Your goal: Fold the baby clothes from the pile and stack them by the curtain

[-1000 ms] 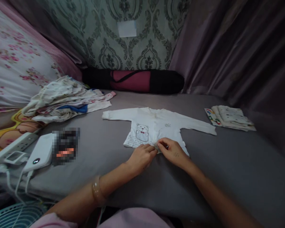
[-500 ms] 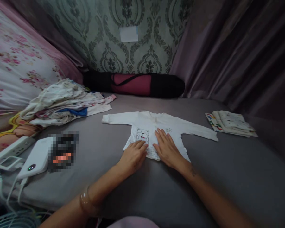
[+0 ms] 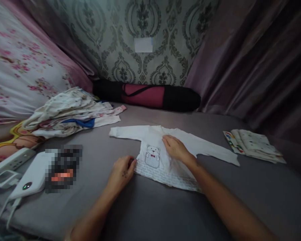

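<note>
Left hand (image 3: 120, 171) shifted outward, fingers pinching white shirt (image 3: 152, 138) at lower corner, right hand (image 3: 177, 149) on its front, fingers extended.

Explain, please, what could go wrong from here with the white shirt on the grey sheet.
The right hand rests on the front of the white shirt, so sliding it might bunch the cloth. The left hand is at a lower corner; a tug there could skew the hem. One sleeve lies near the loose clothes pile, so it might get tangled if either shifts.
</note>
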### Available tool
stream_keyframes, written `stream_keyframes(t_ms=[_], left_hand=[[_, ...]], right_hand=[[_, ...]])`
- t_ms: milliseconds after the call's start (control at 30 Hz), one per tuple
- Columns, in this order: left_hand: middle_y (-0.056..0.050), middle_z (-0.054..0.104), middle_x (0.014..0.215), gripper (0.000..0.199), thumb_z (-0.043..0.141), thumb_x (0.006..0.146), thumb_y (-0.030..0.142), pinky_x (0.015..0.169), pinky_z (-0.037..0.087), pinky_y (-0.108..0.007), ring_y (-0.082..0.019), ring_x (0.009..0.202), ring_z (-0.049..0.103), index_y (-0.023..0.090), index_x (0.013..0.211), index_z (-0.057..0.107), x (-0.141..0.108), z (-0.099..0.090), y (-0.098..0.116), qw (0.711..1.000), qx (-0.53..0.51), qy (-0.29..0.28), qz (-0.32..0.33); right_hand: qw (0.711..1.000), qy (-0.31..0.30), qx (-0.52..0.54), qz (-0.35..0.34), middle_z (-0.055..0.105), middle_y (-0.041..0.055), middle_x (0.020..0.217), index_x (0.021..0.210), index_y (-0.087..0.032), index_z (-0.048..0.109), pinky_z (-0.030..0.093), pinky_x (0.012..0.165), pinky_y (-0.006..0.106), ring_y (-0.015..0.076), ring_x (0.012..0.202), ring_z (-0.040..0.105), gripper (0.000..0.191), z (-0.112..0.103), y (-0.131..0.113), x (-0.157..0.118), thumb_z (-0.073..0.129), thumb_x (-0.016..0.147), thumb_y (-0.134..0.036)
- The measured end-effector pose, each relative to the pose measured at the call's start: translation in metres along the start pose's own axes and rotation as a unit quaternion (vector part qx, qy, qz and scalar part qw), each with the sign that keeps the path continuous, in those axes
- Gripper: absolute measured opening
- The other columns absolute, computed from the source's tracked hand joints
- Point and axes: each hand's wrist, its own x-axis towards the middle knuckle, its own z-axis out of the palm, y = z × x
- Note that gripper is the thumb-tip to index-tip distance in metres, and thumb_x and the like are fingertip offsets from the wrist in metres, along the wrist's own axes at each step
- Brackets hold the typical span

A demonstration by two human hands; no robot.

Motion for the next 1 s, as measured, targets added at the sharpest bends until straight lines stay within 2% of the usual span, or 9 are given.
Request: stream_keyframes(t_ms=[100, 167, 233, 400, 500, 667, 867, 1000], left_hand=[[-0.005, 0.064, 0.08, 0.027, 0.043, 0.092, 0.038, 0.065, 0.04, -0.028, -0.019, 0.075, 0.057, 0.018, 0.096, 0.061, -0.002, 0.005, 0.0, 0.999, -0.035, -0.017, -0.034], [-0.004, 0.063, 0.078, 0.027, 0.043, 0.091, 0.038, 0.065, 0.04, -0.028, -0.019, 0.074, 0.057, 0.018, 0.1, 0.058, -0.003, 0.008, 0.003, 0.998, -0.037, -0.012, -0.045], [-0.003, 0.061, 0.077, 0.027, 0.044, 0.091, 0.038, 0.065, 0.04, -0.028, -0.018, 0.072, 0.056, 0.018, 0.103, 0.055, -0.004, 0.01, 0.004, 0.998, -0.034, -0.009, -0.048], [-0.001, 0.059, 0.076, 0.033, 0.041, 0.092, 0.038, 0.064, 0.042, -0.028, -0.018, 0.072, 0.056, 0.019, 0.119, 0.048, -0.005, 0.004, 0.001, 0.997, -0.068, -0.029, -0.034], [-0.003, 0.061, 0.081, 0.037, 0.04, 0.093, 0.033, 0.069, 0.044, -0.03, -0.019, 0.078, 0.057, 0.022, 0.127, 0.048, -0.006, -0.003, 0.0, 0.995, -0.079, -0.055, -0.029], [-0.007, 0.061, 0.085, 0.036, 0.037, 0.093, 0.029, 0.074, 0.046, -0.032, -0.021, 0.083, 0.058, 0.024, 0.12, 0.061, -0.01, -0.008, -0.006, 0.995, -0.063, -0.079, 0.013], [-0.005, 0.058, 0.081, 0.039, 0.037, 0.095, 0.036, 0.066, 0.046, -0.03, -0.019, 0.073, 0.057, 0.028, 0.127, 0.057, -0.016, -0.002, -0.02, 0.995, -0.045, -0.084, 0.02], [-0.005, 0.058, 0.08, 0.036, 0.044, 0.091, 0.043, 0.066, 0.047, -0.032, -0.02, 0.074, 0.056, 0.03, 0.119, 0.064, -0.01, -0.005, -0.021, 0.995, -0.038, -0.085, 0.023]], right_hand=[[1.0, 0.006, -0.012, -0.011, 0.038, 0.0152, 0.148, 0.139, -0.006, 0.041, 0.022, 0.112, 0.033, 0.0224, 0.138, 0.03, 0.052, 0.02, -0.003, 0.042, 0.026, 0.098, -0.032], [1.0, -0.02, -0.017, -0.007, 0.025, 0.0155, 0.153, 0.145, -0.003, 0.03, 0.014, 0.115, 0.035, 0.0237, 0.142, 0.019, 0.059, 0.034, -0.006, 0.063, 0.025, 0.097, -0.037], [0.999, -0.027, -0.022, -0.002, 0.02, 0.0157, 0.155, 0.147, -0.002, 0.024, 0.01, 0.116, 0.037, 0.0244, 0.144, 0.013, 0.064, 0.047, -0.008, 0.076, 0.024, 0.097, -0.042], [0.999, 0.0, -0.042, 0.002, 0.019, 0.0149, 0.155, 0.148, -0.005, 0.025, 0.007, 0.115, 0.042, 0.0248, 0.144, 0.013, 0.068, 0.065, -0.005, 0.087, 0.02, 0.096, -0.049], [0.999, 0.013, -0.047, 0.001, 0.021, 0.0129, 0.155, 0.148, -0.007, 0.026, 0.005, 0.115, 0.042, 0.0237, 0.144, 0.012, 0.067, 0.07, -0.001, 0.087, 0.02, 0.097, -0.05], [0.999, 0.02, -0.048, 0.005, 0.022, 0.0113, 0.155, 0.148, -0.009, 0.027, 0.004, 0.115, 0.041, 0.0225, 0.144, 0.011, 0.067, 0.071, -0.002, 0.086, 0.019, 0.097, -0.051], [0.999, 0.028, -0.034, 0.003, 0.022, 0.0116, 0.155, 0.147, -0.01, 0.028, 0.002, 0.115, 0.04, 0.0222, 0.144, 0.011, 0.067, 0.07, -0.002, 0.084, 0.018, 0.096, -0.052], [0.999, 0.038, -0.029, 0.0, 0.022, 0.0121, 0.155, 0.147, -0.009, 0.029, 0.002, 0.116, 0.04, 0.0222, 0.144, 0.011, 0.067, 0.071, -0.001, 0.084, 0.018, 0.096, -0.052]])
